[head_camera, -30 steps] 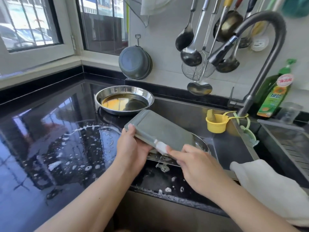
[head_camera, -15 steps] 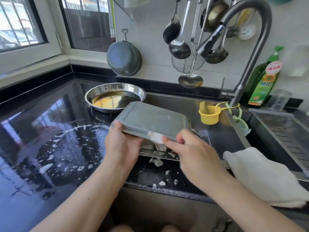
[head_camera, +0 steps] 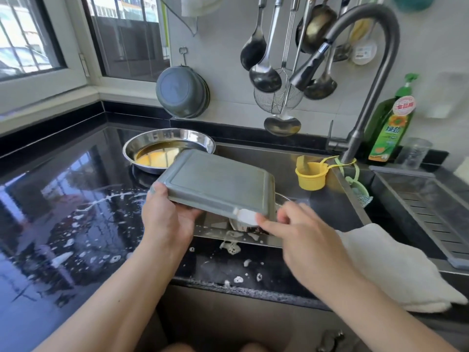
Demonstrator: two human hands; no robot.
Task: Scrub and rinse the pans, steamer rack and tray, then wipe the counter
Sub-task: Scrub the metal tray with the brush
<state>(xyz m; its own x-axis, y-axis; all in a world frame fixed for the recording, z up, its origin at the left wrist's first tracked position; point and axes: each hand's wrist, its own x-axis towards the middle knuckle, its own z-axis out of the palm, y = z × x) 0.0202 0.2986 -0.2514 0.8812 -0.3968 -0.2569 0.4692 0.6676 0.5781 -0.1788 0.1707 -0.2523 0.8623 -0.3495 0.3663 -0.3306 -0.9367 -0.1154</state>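
With our left hand [head_camera: 167,214] gripping the tray [head_camera: 218,184] by its left edge over the sink's [head_camera: 291,158] front edge, our right hand [head_camera: 304,235] pinches a sponge [head_camera: 245,215] against the near rim, best scrubbed with short, firm strokes.

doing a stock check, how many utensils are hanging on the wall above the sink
At least 6, all right of the hanging grey basin: dark ladle, spoon, wire skimmer, low ladle, brass ladle, ladle behind the faucet, which may hide more.
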